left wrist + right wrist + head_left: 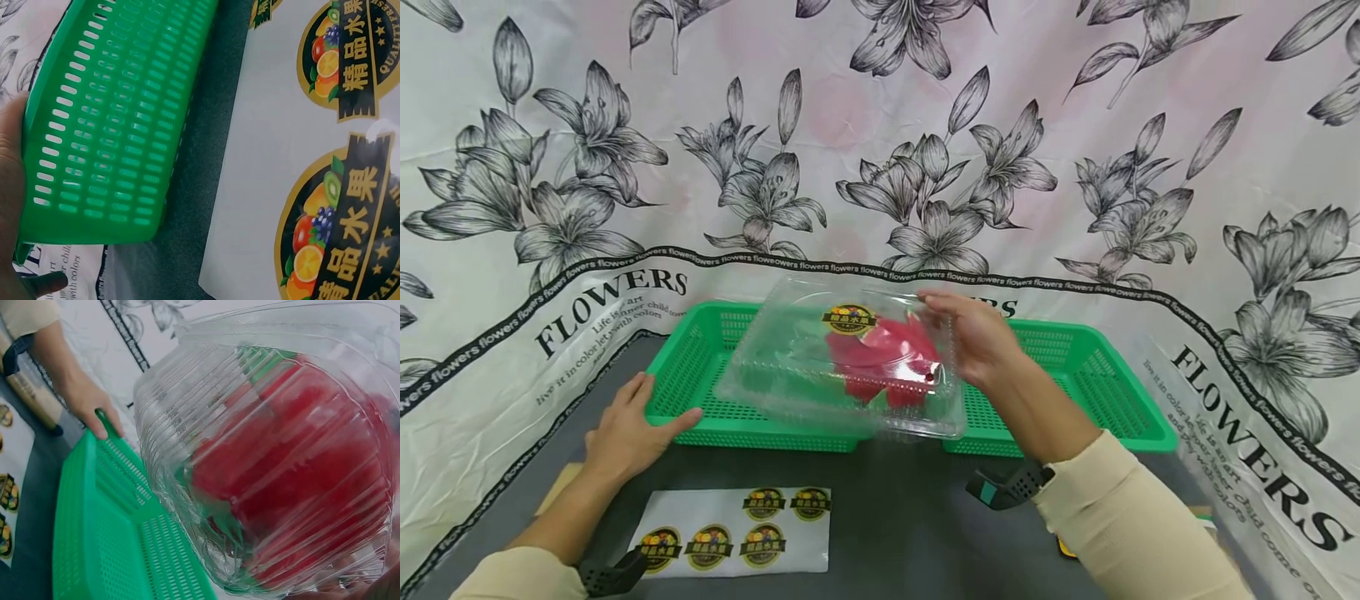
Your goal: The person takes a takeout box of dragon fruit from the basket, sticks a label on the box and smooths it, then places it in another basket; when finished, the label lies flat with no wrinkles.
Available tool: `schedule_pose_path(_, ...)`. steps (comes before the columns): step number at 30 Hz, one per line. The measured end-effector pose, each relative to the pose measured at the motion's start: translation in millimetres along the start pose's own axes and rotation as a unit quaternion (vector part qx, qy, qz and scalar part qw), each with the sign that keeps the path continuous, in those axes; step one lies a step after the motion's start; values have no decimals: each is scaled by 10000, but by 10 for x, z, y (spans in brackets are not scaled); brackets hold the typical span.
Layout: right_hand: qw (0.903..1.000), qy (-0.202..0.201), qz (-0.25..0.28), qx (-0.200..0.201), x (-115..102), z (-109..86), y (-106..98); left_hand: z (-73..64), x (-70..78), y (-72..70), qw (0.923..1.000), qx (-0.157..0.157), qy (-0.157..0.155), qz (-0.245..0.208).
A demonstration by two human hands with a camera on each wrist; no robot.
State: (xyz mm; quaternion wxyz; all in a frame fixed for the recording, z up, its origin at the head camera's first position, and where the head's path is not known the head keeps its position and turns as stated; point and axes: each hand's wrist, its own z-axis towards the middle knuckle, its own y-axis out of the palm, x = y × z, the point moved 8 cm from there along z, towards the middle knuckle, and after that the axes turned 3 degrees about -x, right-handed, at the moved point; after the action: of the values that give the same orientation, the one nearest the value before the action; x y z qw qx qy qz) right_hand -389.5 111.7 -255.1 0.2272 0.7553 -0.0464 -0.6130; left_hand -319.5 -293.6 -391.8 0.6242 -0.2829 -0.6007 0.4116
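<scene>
My right hand (979,343) grips the right end of a clear plastic clamshell box (786,354), held tilted above the green baskets. Inside, bunched toward the right, lies red fruit (887,354) with green tips that looks like dragon fruit; the right wrist view shows this fruit (294,469) close up through the ribbed wall. A round black and gold fruit label (848,318) is stuck on the lid. My left hand (628,429) holds the left end of the left green basket (760,439), its thumb over the rim. Some right-hand fingers are hidden by the box.
A second green basket (1123,392) stands at the right, against the flower-printed cloth (820,208). In front lies a white sheet of fruit labels (700,504) on the dark table (902,517). Partly covered by the right sleeve is a small yellow-and-black item (1066,547).
</scene>
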Motion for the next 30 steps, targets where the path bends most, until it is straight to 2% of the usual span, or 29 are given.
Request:
schedule_pose_path(5,9999,64,-92,-25,56,131,68,2,-8,11,10000,-18,17,7)
schedule_pose_path(15,9998,182,42,16,169,394,210,-1,-20,9,10000,45,4,20)
schedule_pose_path(22,9991,395,-10,-145,287,577,351,-19,-43,11,9999,83,-69,58)
schedule_pose_path(30,9989,449,-28,-120,398,794,453,17,-57,15,9999,121,-73,31)
